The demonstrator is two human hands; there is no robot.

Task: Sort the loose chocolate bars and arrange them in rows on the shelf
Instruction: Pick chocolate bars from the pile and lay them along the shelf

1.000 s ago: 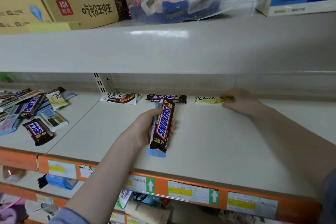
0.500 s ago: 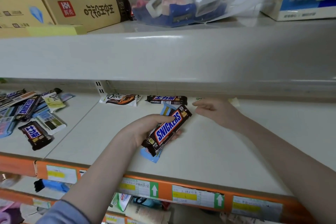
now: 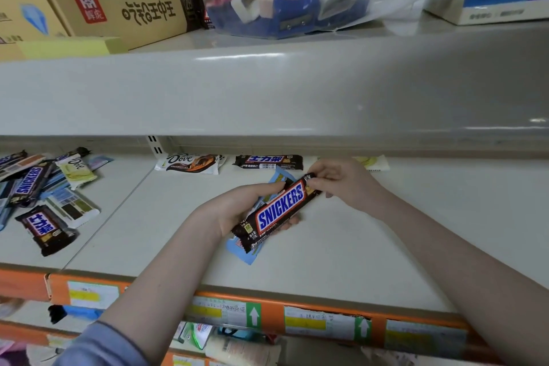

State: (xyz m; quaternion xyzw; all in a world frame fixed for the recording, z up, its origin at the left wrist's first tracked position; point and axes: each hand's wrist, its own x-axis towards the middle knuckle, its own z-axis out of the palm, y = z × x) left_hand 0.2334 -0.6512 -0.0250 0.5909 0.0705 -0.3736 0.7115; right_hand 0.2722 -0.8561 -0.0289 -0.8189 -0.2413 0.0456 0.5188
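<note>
Currently, a Snickers bar (image 3: 279, 211) is held above the shelf (image 3: 371, 246) by both hands. It is gripped from below by the left hand (image 3: 237, 211), fingers curled round it together with a light blue bar (image 3: 246, 249) underneath. Its upper end is pinched by the right hand (image 3: 344, 184). Along the back of the shelf, a Dove bar (image 3: 190, 162), a dark bar (image 3: 269, 162) and a yellow bar (image 3: 371, 162), partly hidden, are laid in a row. Loose bars (image 3: 44, 196) are piled at the left.
</note>
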